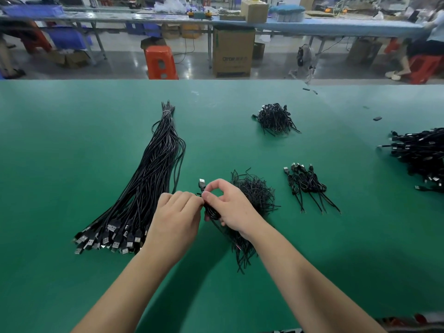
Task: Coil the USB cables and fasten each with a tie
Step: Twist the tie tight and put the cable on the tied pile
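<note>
Both hands meet over the green tabletop, working one coiled cable. Right hand has fingers curled round the coil, thumb and forefinger pinching near its top. Left hand is knuckles up, fingertips pinching at the same spot, right against the right thumb; whether a tie sits between the fingertips is too small to tell. The cable's USB plug sticks up just above the two hands.

Left of the hands: long bundle of straight black cables, banded near its far end, plugs fanned out at the near end beside the left wrist. Under and behind the right hand: loose heap of ties, thin black strands, some trailing toward the near edge under the right forearm. Right of that heap, apart from it: small row of coiled cables, plugs pointing away, tails pointing near. Farther back, mid-tabletop: another black pile. At the right edge: big pile of coiled cables, cut off by the frame. A few small black bits lie near the far right corner.

Beyond the tabletop: red stool, cardboard box, long bench with clutter.
</note>
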`<state>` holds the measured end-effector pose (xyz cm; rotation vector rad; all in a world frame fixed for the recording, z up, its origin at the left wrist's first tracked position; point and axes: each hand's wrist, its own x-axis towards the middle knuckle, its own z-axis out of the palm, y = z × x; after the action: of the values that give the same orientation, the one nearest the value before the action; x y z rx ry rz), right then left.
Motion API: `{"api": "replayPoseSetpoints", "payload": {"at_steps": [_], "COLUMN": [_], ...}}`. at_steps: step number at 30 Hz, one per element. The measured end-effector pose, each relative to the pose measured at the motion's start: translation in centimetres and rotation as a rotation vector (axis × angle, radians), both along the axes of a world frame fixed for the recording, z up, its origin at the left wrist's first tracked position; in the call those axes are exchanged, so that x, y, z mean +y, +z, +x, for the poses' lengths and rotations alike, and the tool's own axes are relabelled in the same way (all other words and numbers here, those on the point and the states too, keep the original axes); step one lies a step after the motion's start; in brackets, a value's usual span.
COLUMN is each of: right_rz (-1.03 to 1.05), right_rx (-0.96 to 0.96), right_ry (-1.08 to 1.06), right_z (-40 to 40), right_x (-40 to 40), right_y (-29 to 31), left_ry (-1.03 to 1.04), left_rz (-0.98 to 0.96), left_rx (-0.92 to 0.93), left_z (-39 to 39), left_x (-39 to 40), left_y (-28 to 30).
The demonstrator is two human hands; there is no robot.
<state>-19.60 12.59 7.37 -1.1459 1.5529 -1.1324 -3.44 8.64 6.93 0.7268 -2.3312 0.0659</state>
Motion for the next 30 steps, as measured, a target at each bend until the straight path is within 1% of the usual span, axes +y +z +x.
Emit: {"api": "replayPoseSetpoints", "payload": {"at_steps": [1,4,6,9,12,13,14,15,16,19,20,22,24,26,28,30], "right_rz": [-0.010,-0.029,-0.044,-0.060,-0.069,-0.096,-0.131,-0.164,-0.187,-0.159,-0.154,-0.117,-0.038,0.023,0.028,0.029], "right_rx": [-0.030,-0.137,-0.084,0.037,0.031,0.062,0.143,0.217,0.257,0.186,0.197,0.194,0.089,0.017,-0.053,-0.176], "right_ry": [0.013,0.104,0.160,0.137,0.061,0.055,0.051,0.051,0.052,0.053,0.061,0.076,0.064,0.073,0.122,0.149], "right_z": [0.0,-0.3,-0.6,-0.1,0.4,0.3,0.2,0.1,0.0,-0.3,-0.4,-0.4,-0.7,-0.7,-0.4,-0.2], "right_x": [0.1,0.4,0.5,0.2,0.1,0.2,0.3,0.5,0.6,0.8,0.8,0.8,0.6,0.6,0.8,0.9], "right_y": [0.0,0.2,0.0,-0.4,-0.7,-0.7,-0.7,-0.5,-0.4,0.0,-0.1,-0.2,-0.3,-0.3,-0.2,-0.1], "left_ry": [0.011,0.088,0.100,0.101,0.109,0.107,0.097,0.083,0.066,0.004,-0.013,-0.038,-0.068,-0.089,-0.094,-0.092], "left_rz": [0.099,0.480,0.635,0.729,0.807,0.840,0.857,0.835,0.745,0.258,0.112,-0.088,-0.156,-0.162,-0.117,0.019], "left_rx": [0.048,0.210,0.284,0.335,0.365,0.373,0.380,0.380,0.364,0.180,0.116,0.026,0.003,0.002,0.000,0.028], "left_z": [0.0,0.2,0.4,0.7,0.7,0.8,0.8,0.9,0.9,1.0,1.1,1.2,1.2,1.2,1.3,1.4], "left_x": [0.1,-0.2,-0.6,-0.8,-1.1,-1.2,-1.2,-1.1,-0.9,-0.3,-0.4,-0.4,-0.3,0.0,0.1,0.2], "left_y": [0.1,0.5,0.4,0.3,0.1,0.0,-0.1,-0.1,0.0,0.6,0.6,0.5,0.2,-0.1,-0.4,-0.4]}}
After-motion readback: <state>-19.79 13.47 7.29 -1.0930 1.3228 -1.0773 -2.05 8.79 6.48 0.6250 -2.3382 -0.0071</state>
